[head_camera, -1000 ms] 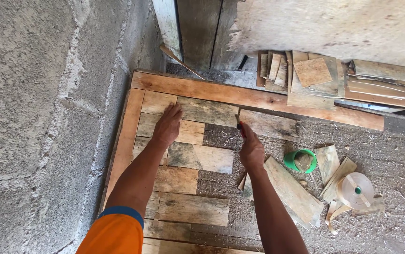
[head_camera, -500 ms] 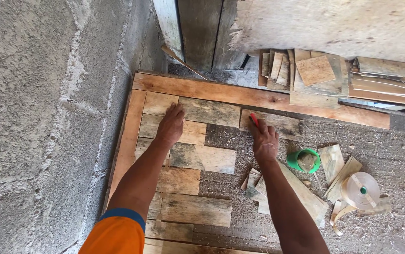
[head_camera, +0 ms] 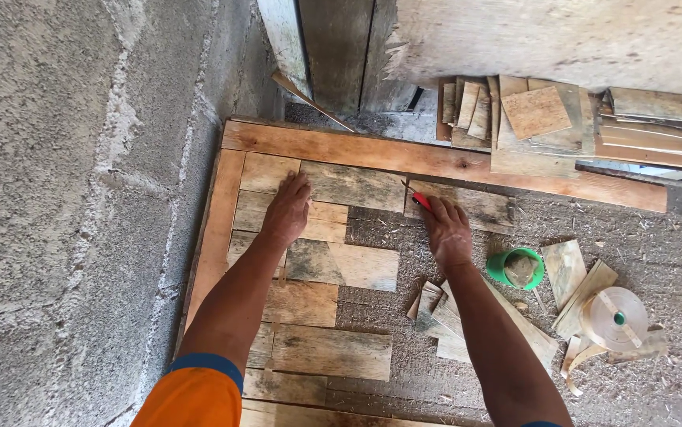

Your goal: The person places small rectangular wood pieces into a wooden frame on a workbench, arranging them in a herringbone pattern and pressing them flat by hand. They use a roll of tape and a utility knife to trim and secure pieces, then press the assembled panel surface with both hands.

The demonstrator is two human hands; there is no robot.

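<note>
**Plank floor partly laid, marking under way**

The left hand (head_camera: 287, 209) lies open and flat, palm down, on the laid planks (head_camera: 317, 237) beside the block wall (head_camera: 80, 198). The right hand (head_camera: 447, 231) is closed around a red pencil (head_camera: 421, 201), its tip touching a short plank (head_camera: 467, 205) just beyond the fingers, below the long border board (head_camera: 436, 162).

As far as the view shows, the border is in along the wall and the far edge, and several rows of short planks fill the corner under and behind the left hand. To the right of the right hand and behind it the gritty floor (head_camera: 642, 261) is bare, so most of the area looks uncovered. Loose offcuts (head_camera: 444, 316) lie just behind the right hand; a green cup (head_camera: 517, 267) and a tape roll (head_camera: 611, 318) sit to its right, and a stack of cut pieces (head_camera: 535, 115) waits beyond the border.

Against the frame 1 s ago, the right hand has moved forward and right, from the planks' edge onto the short plank, with the pencil now showing. The left hand has hardly shifted.
</note>
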